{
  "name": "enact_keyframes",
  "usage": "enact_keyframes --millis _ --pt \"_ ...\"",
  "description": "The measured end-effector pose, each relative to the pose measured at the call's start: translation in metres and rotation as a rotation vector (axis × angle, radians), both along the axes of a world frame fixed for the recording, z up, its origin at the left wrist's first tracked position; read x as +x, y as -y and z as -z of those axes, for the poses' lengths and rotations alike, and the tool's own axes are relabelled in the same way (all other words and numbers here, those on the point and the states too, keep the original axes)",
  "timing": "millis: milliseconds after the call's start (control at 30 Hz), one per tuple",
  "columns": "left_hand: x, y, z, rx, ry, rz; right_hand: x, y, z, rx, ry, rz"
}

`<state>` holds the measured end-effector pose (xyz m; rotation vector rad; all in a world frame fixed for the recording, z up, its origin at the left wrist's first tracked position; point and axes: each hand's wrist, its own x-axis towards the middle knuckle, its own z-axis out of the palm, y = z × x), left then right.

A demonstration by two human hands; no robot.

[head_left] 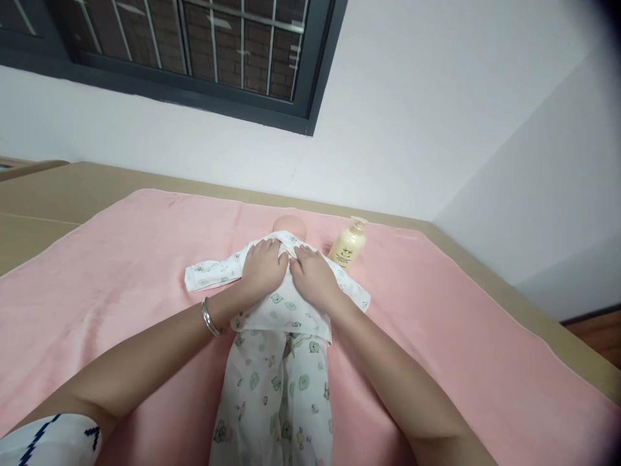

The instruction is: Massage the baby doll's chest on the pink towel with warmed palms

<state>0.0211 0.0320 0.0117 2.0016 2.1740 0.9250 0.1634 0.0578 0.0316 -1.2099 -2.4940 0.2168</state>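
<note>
A baby doll (290, 226) lies on its back on a pink blanket (121, 272), dressed in a white printed top (279, 304) and matching trousers (276, 388). My left hand (263, 266) rests on the doll's chest, fingers curled at the top's collar edge. My right hand (313, 275) lies beside it on the chest, its fingers also pressed on the fabric near the collar. The two hands almost touch. A silver bangle (210, 317) sits on my left wrist.
A yellow pump bottle (347, 244) lies on the blanket just right of the doll's head. The blanket covers a tan surface (58, 194) against a white wall, with a barred window (194, 45) above. Wooden floor (599, 333) shows at the right.
</note>
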Motion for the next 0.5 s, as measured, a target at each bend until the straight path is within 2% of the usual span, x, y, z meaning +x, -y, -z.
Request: enact_keyframes --millis 167,233,300,400,500 --pt "0.013 0.010 0.005 0.078 -0.064 0.068 0.008 -0.033 0.007 -0.109 -0.091 0.024" --pt "0.008 0.005 0.003 0.047 -0.018 0.081 0.006 -0.027 0.008 -0.086 -0.076 0.053" --pt "0.000 -0.002 0.001 0.007 0.041 0.085 0.002 -0.010 0.007 -0.048 -0.036 0.060" --pt "-0.008 -0.008 0.004 0.014 0.090 0.091 -0.003 0.014 0.003 -0.015 0.018 -0.012" --pt "-0.009 -0.008 0.012 0.096 0.130 0.071 0.000 0.010 0.001 -0.015 -0.027 -0.054"
